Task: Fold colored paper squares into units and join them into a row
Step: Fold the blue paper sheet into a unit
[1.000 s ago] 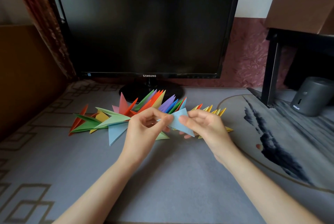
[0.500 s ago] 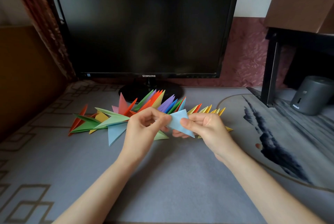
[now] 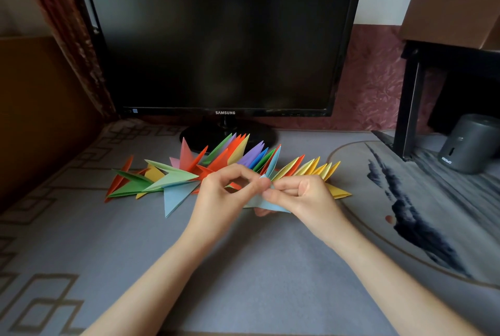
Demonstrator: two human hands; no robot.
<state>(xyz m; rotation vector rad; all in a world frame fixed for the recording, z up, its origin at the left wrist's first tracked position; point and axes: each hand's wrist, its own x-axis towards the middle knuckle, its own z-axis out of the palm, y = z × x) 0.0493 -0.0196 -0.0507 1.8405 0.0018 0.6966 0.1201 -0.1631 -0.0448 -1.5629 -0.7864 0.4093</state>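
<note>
- The step in hand looks like folding: a light blue folded paper unit (image 3: 266, 205) is held above the middle of the grey desk (image 3: 243, 276), just in front of the row of joined coloured paper points (image 3: 238, 157).
- The left hand (image 3: 221, 200) and the right hand (image 3: 308, 200) both pinch it, fingertips meeting at its top corner.
- The next move likely calls for a firm crease, then slotting the unit into the row.
- Since a second ago the hands have drawn together, and less blue shows.

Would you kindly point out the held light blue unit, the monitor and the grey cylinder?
light blue unit (image 3: 273, 207), head view, lower flap.
monitor (image 3: 224, 37), head view, screen centre.
grey cylinder (image 3: 470, 143), head view, side wall.
</note>
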